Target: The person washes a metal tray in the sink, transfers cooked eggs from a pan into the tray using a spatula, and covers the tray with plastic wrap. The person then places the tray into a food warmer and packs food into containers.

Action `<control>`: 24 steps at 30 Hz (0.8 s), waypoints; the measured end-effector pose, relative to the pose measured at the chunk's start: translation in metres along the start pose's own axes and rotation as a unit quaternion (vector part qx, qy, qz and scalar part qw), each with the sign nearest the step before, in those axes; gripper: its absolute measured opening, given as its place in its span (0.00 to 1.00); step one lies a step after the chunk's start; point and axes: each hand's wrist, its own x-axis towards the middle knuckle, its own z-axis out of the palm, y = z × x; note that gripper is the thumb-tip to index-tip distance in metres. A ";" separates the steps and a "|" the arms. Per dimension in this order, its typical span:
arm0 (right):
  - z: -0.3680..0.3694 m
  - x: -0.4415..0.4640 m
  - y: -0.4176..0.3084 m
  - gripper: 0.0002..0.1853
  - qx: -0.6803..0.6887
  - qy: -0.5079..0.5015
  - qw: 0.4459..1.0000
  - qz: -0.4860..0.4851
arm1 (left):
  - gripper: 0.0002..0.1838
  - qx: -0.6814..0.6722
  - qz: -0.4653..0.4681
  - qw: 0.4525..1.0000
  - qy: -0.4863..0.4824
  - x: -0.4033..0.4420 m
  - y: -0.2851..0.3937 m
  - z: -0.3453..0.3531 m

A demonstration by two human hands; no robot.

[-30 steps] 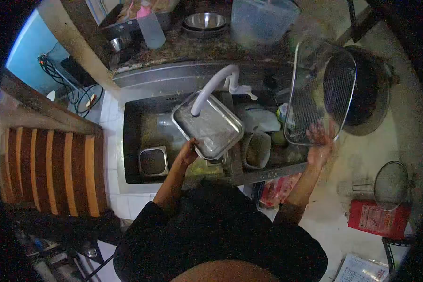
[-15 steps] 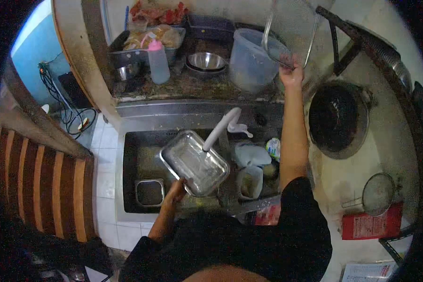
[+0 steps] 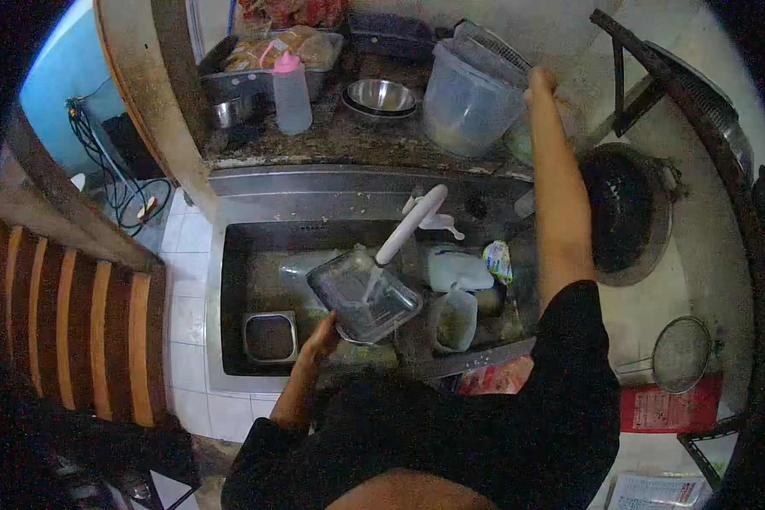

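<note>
My left hand grips the near-left edge of a rectangular metal tray, tilted in the sink. From the white faucet, water runs onto the tray. My right hand is stretched far forward, fingers closed on the edge of a rectangular metal mesh rack. That rack leans at the mouth of a clear plastic bucket; whether it rests on the rim I cannot tell.
In the sink sit a small square metal pan, white plastic tubs and a printed cup. On the back ledge stand metal bowls and a pink-topped squeeze bottle. A dark wok hangs at right.
My right hand has brought the mesh rack down from upright to a slant at the bucket's mouth. The tray in my left hand has changed its tilt under the faucet.
</note>
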 end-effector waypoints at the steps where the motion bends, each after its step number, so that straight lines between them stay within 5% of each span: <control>1: 0.004 -0.004 0.002 0.13 0.001 0.021 0.999 -0.050 | 0.32 0.028 -0.010 0.999 -0.015 0.032 -0.028 -0.021; 3: 0.015 -0.012 0.005 0.10 0.009 0.057 0.989 -0.137 | 0.31 0.104 -0.025 0.993 -0.045 0.095 -0.085 -0.060; 8: 0.036 -0.044 -0.002 0.07 0.049 0.009 0.984 -0.171 | 0.31 -0.043 -0.042 0.998 0.013 0.060 -0.056 -0.036; 12: 0.064 -0.090 -0.033 0.06 0.077 0.015 0.935 -0.347 | 0.32 0.002 -0.033 0.999 0.002 0.058 -0.057 -0.045; 15: 0.108 -0.116 -0.034 0.05 0.022 0.049 0.956 -0.290 | 0.35 -0.020 -0.020 1.000 0.007 0.066 -0.064 -0.051; 18: 0.142 -0.145 -0.026 0.05 0.006 -0.009 0.991 -0.134 | 0.37 -0.032 -0.045 0.998 0.018 0.081 -0.090 -0.067; 20: 0.160 -0.156 0.000 0.06 -0.028 -0.040 0.988 -0.144 | 0.37 -0.005 0.008 1.000 -0.017 0.049 -0.057 -0.052; 23: 0.171 -0.165 0.041 0.09 -0.078 -0.134 0.980 -0.127 | 0.32 0.058 0.134 0.989 0.030 0.080 -0.129 -0.097; 24: 0.166 -0.165 0.043 0.11 -0.088 -0.208 0.971 -0.081 | 0.34 0.048 -0.024 0.998 0.026 0.074 -0.086 -0.076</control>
